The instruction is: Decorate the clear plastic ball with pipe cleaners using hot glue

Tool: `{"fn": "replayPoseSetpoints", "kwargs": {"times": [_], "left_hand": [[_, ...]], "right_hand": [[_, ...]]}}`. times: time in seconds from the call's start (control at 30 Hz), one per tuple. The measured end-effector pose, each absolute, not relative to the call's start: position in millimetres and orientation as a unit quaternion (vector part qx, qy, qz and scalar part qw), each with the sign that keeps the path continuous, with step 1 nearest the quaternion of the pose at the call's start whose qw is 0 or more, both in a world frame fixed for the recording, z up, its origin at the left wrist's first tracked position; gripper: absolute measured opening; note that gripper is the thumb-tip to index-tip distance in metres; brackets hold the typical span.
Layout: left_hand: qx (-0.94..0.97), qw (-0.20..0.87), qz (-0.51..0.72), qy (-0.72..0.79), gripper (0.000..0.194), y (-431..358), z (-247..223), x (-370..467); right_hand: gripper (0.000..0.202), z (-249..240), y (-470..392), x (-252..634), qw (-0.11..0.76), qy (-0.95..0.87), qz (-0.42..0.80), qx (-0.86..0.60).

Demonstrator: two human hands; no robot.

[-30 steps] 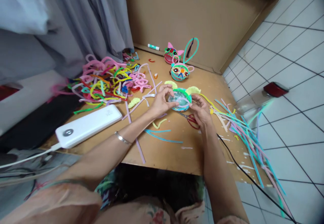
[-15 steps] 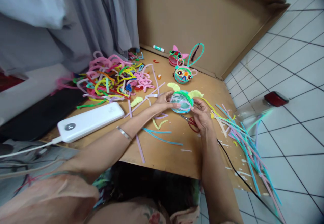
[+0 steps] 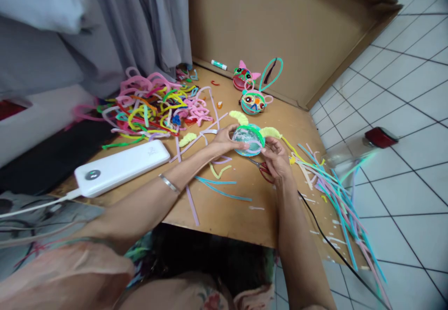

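A round clear and teal craft piece point(image 3: 247, 137) with a green band and two pale yellow ear shapes is held above the table. My left hand point(image 3: 226, 139) grips its left side, thumb over the lower front. At its lower right, my right hand point(image 3: 276, 158) pinches a lilac strip point(image 3: 255, 147) that curves across the front of the piece. Red-handled scissors point(image 3: 265, 170) lie partly under my right hand. Behind stand a teal animal head point(image 3: 252, 103) with pink round ears and another head point(image 3: 241, 80) with pink pointed ears.
A tangled heap of coloured pipe cleaners point(image 3: 150, 102) and a white power bank point(image 3: 122, 167) are on the left. Long pipe cleaners point(image 3: 336, 198) hang over the right edge, near a red-capped bottle point(image 3: 380, 137). A black cable point(image 3: 322, 233) crosses that corner.
The round piece has shifted slightly left in my hands. My right hand has moved slightly left with it.
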State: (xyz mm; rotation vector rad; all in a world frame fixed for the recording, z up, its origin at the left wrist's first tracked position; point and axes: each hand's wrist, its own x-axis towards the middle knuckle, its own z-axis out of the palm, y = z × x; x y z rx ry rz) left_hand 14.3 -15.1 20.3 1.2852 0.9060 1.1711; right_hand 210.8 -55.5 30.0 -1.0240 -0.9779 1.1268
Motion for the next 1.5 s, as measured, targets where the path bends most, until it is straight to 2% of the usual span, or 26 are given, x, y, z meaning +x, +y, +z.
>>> {"fn": "replayPoseSetpoints", "kwargs": {"times": [0.33, 0.7, 0.83, 1.07, 1.37, 1.5], "left_hand": [[0.58, 0.533, 0.469, 0.398, 0.11, -8.2, 13.2, 8.5], [0.612, 0.559, 0.425, 0.364, 0.075, -14.7, 29.1, -1.5], [0.61, 0.566, 0.428, 0.352, 0.068, -16.1, 29.9, 0.0], [0.608, 0.557, 0.424, 0.374, 0.069, -14.2, 27.0, 0.8], [0.571, 0.608, 0.418, 0.359, 0.081, -14.2, 27.1, 0.6], [0.566, 0.621, 0.417, 0.347, 0.079, -14.9, 26.7, 1.3]], "right_hand": [[0.047, 30.4, -56.8, 208.7, 0.601, -0.453, 0.463, -0.468], [0.046, 34.6, -60.4, 203.4, 0.603, -0.46, 0.463, -0.459], [0.044, 34.0, -59.9, 201.1, 0.61, -0.438, 0.469, -0.465], [0.038, 28.8, -58.6, 201.3, 0.612, -0.445, 0.475, -0.449], [0.037, 25.9, -57.8, 199.4, 0.611, -0.411, 0.507, -0.448], [0.036, 25.0, -57.5, 199.2, 0.61, -0.412, 0.51, -0.444]]}}
